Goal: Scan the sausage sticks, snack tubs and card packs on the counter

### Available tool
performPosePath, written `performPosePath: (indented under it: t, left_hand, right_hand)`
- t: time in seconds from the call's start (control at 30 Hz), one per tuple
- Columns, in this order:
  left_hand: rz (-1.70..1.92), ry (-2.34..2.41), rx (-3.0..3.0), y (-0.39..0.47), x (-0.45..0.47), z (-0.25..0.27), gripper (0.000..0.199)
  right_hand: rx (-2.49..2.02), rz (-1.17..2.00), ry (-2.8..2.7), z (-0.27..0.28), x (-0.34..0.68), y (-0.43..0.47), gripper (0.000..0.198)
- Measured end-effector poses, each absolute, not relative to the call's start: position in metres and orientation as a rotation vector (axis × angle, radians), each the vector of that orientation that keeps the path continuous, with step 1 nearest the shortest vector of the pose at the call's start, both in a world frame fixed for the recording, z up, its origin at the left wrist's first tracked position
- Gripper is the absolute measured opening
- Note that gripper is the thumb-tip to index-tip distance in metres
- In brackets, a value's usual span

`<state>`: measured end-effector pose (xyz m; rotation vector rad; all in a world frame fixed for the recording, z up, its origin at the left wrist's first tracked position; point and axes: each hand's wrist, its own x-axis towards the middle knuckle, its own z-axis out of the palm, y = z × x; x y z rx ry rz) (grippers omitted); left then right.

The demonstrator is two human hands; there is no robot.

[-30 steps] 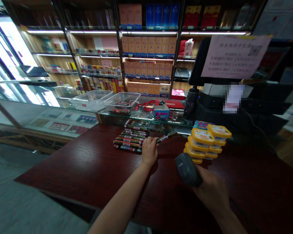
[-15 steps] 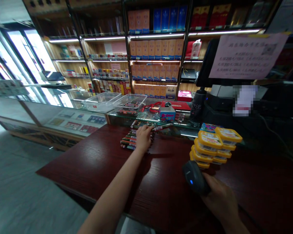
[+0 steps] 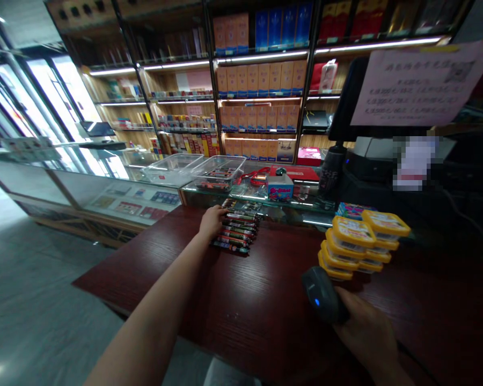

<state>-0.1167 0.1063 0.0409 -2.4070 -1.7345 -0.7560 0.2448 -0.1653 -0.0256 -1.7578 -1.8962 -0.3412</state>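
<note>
On the dark wooden counter point(image 3: 229, 289) lies a row of slim wrapped sticks point(image 3: 238, 233), side by side. My left hand point(image 3: 212, 222) is at the left ends of the upper sticks, its fingers bent and touching there. Its fingertips are partly hidden, so what they grip is unclear. My right hand point(image 3: 366, 327) is closed around the grip of a black barcode scanner point(image 3: 322, 295) with a blue light on it. Just beyond the scanner stand stacked tubs with yellow lids point(image 3: 352, 230).
Behind the sticks, a glass ledge carries clear plastic bins point(image 3: 173, 169) and a small blue-and-pink box point(image 3: 280, 187). A monitor point(image 3: 348, 102) with a paper notice point(image 3: 422, 83) stands at right. Stocked shelves point(image 3: 261, 118) line the back; a glass display case point(image 3: 116, 201) stands left.
My left hand has moved left, off the middle of the row to its left ends. The stick that stuck out rightward from that hand no longer does. The scanner stays in my right hand.
</note>
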Motion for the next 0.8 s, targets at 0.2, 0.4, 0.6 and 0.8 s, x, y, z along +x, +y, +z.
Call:
performPosePath:
  t: [0.2,0.4,0.6,0.8]
  left_hand:
    - [-0.619,-1.797,-2.29,0.111,-0.106,0.042,0.036]
    - [-0.705,-1.81,-2.2,0.112,-0.105,0.035,0.034]
    - [-0.796,-1.799,-2.198,0.108,-0.105,0.032,0.035]
    - [-0.862,-1.719,-2.244,0.098,-0.097,0.037,0.034]
  right_hand:
    - [-1.722,-0.374,-1.881,-0.033,0.248,-0.164,0.035]
    - [-1.776,-0.33,-1.91,-0.031,0.247,-0.164,0.034]
    - [-1.765,-0.336,-1.918,-0.031,0.248,-0.163,0.032]
    - [-1.782,-0.265,-1.918,-0.027,0.247,-0.163,0.032]
